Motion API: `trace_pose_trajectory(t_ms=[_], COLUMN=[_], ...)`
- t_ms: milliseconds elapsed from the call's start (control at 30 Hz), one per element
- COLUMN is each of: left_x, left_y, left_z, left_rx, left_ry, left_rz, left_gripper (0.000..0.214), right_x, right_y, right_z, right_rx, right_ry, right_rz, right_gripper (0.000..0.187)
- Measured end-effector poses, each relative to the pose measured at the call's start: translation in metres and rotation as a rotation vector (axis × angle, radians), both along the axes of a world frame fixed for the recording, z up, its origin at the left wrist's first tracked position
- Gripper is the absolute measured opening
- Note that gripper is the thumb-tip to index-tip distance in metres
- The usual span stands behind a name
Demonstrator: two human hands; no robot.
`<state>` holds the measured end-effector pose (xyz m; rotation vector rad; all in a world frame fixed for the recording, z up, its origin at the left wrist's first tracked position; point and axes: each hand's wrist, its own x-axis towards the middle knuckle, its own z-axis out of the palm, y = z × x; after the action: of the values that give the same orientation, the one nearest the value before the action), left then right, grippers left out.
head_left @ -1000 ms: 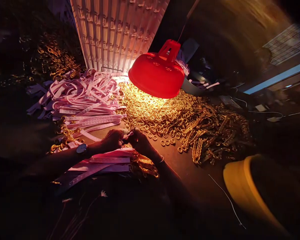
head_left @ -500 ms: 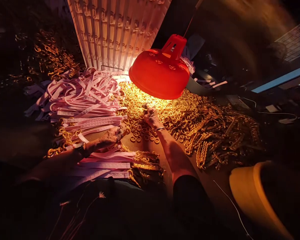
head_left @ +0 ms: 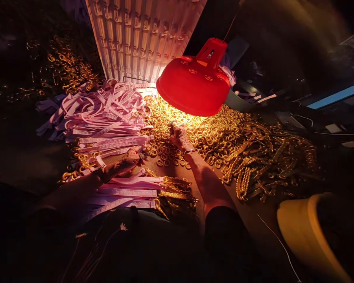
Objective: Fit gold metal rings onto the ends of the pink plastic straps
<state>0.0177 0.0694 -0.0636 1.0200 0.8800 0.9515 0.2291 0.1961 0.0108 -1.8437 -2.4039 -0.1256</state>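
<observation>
Beneath the lamp, a wide heap of gold rings [head_left: 206, 137] covers the table. My right hand [head_left: 179, 136] reaches into its lit part with fingers curled together among the rings. What they pinch is too small to make out. My left hand [head_left: 131, 159] is closed at the heap's left edge, its fingertips dark and beside a few rings. Whatever it holds is hidden. Pale pink straps [head_left: 106, 104] lie piled beyond my left hand. More straps with gold chain ends [head_left: 177, 186] lie in a row on the near side of it.
A red lamp [head_left: 194, 84] hangs low over the rings. Behind it stands a ribbed, pale panel [head_left: 144, 35]. Gold chain lengths [head_left: 259, 169] lie heaped to the right. A yellow tub [head_left: 297, 220] sits at the lower right, near a thin white cord [head_left: 279, 243].
The whole view has shifted slightly, so most things appear a little further right. My right hand stays among the rings with its fingers curled; my left hand remains near the heap's edge.
</observation>
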Motion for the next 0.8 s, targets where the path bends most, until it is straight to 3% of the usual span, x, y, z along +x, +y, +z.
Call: trace_pose_trajectory(t_ms=[133, 233, 433, 567, 667, 800], left_x=[-0.002, -0.004, -0.004, 0.000, 0.001, 0.002], left_y=[0.004, 0.006, 0.000, -0.007, -0.007, 0.003], left_z=[0.008, 0.015, 0.034, 0.047, 0.046, 0.027], left_rx=[-0.004, 0.022, -0.022, 0.004, 0.001, -0.014], left_ry=[-0.061, -0.083, 0.033, -0.008, -0.058, -0.090], left_rz=[0.039, 0.049, 0.058, 0.015, 0.046, 0.154], left_gripper=[0.018, 0.019, 0.018, 0.020, 0.018, 0.013], right_x=[0.001, -0.006, -0.031, -0.049, -0.054, -0.050], right_y=[-0.031, -0.062, -0.105, -0.116, -0.116, -0.113], right_z=[0.001, -0.002, -0.001, 0.002, -0.002, -0.012], right_rx=[0.008, -0.073, -0.148, -0.181, -0.230, -0.248], right_ry=[0.445, 0.614, 0.376, 0.360, 0.546, 0.982], right_rz=[0.111, 0.166, 0.115, 0.195, 0.194, 0.104], right_gripper=[0.014, 0.015, 0.040, 0.044, 0.039, 0.031])
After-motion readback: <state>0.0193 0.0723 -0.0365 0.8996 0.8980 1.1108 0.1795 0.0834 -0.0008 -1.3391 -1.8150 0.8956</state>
